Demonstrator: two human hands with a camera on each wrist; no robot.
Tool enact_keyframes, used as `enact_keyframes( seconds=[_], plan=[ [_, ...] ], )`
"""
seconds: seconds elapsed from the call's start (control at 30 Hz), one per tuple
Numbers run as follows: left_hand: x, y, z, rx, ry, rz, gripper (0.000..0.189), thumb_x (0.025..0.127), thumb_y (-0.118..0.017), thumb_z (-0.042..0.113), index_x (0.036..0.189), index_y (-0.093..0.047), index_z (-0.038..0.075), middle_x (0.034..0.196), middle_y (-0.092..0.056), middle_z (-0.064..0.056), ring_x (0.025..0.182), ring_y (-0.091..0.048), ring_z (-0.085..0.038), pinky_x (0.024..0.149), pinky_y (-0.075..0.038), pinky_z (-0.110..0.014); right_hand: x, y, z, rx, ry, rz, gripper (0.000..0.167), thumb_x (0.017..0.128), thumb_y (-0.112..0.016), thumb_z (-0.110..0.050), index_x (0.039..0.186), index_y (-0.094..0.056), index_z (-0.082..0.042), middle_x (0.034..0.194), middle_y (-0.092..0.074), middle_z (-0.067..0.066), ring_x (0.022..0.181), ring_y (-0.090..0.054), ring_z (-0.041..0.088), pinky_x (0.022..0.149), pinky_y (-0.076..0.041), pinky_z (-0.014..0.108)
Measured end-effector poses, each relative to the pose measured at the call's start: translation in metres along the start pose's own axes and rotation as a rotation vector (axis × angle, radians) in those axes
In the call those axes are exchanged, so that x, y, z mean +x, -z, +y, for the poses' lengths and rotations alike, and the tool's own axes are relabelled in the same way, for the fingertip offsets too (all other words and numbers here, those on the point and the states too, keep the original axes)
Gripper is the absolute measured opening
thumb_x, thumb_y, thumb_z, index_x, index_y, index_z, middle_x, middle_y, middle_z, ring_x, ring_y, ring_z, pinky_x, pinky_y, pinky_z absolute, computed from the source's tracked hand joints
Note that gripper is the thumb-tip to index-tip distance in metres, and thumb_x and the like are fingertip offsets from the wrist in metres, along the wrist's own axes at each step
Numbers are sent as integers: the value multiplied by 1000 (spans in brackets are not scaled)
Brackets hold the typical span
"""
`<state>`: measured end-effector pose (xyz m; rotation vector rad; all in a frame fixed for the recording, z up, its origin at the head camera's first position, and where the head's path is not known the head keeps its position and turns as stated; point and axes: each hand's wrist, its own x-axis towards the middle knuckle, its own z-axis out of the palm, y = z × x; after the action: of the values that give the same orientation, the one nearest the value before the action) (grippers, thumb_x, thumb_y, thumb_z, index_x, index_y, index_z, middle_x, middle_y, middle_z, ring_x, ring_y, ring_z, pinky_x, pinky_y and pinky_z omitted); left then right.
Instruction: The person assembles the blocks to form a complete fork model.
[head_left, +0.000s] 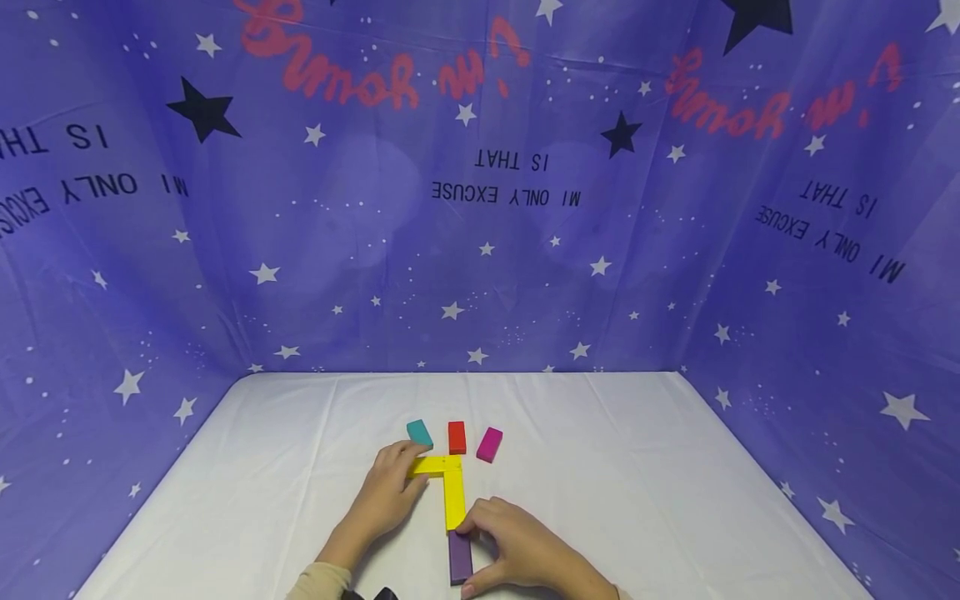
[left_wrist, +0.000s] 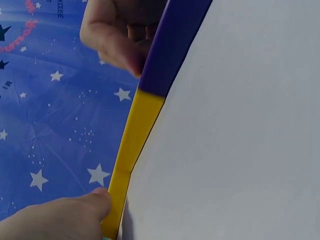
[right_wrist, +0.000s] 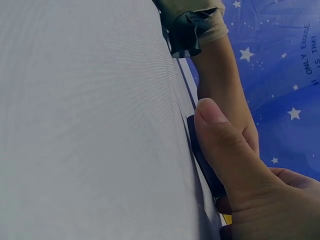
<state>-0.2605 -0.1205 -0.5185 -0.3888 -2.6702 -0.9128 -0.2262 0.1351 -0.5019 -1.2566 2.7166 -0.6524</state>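
While your right hand (head_left: 521,546) is partly closed, it pinches the purple block (head_left: 460,558) lengthwise on the white cloth (head_left: 637,475), thumb at the near end and fingertip at the far end. That far end meets the lengthwise yellow block (head_left: 454,500), which runs away from you in line with it. At its far end, the crosswise yellow block (head_left: 431,467) extends leftward, forming a corner. Your left hand (head_left: 386,490), also partly closed, grips the crosswise block's left portion between thumb and fingers. Beyond the corner lie, left to right, a teal block (head_left: 418,432), just beside your left fingertips, a red block (head_left: 457,437) and a magenta block (head_left: 490,445). A star-printed curtain (head_left: 517,287) encloses the back and sides.
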Motion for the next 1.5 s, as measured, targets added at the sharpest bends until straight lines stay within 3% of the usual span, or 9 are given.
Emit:
enact_keyframes(
  seconds=[0.3,0.53,1.2,1.5],
  plan=[
    [5,3,-5,23,74,-22,44,92,-70,24,133,-61,13,129,-59,-6,127,-49,-29,111,-42,-52,2,1,0,-6,-1,-2,65,71,-66,-76,120,-60,-34,108,-58,-25,95,-47,-7,89,-49,18],
    [6,1,-6,44,41,-2,39,90,-73,20,127,-64,12,123,-62,-6,121,-53,-28,106,-45,-50,2,0,1,6,-18,-13,65,70,-66,-77,120,-60,-35,108,-58,-26,95,-48,-7,89,-49,18],
    [4,0,-7,22,58,-6,40,90,-72,21,128,-64,12,123,-63,-6,120,-53,-27,105,-45,-52,1,0,1,10,-4,-1,59,77,-65,-74,119,-60,-34,106,-59,-25,98,-51,-7,94,-51,22],
    [4,2,-7,19,65,-18,39,91,-72,21,129,-64,13,124,-62,-5,121,-53,-27,107,-44,-51,1,3,-1,72,-107,-35,56,80,-65,-71,124,-59,-37,97,-55,-25,90,-49,-6,85,-51,20]
  ],
)
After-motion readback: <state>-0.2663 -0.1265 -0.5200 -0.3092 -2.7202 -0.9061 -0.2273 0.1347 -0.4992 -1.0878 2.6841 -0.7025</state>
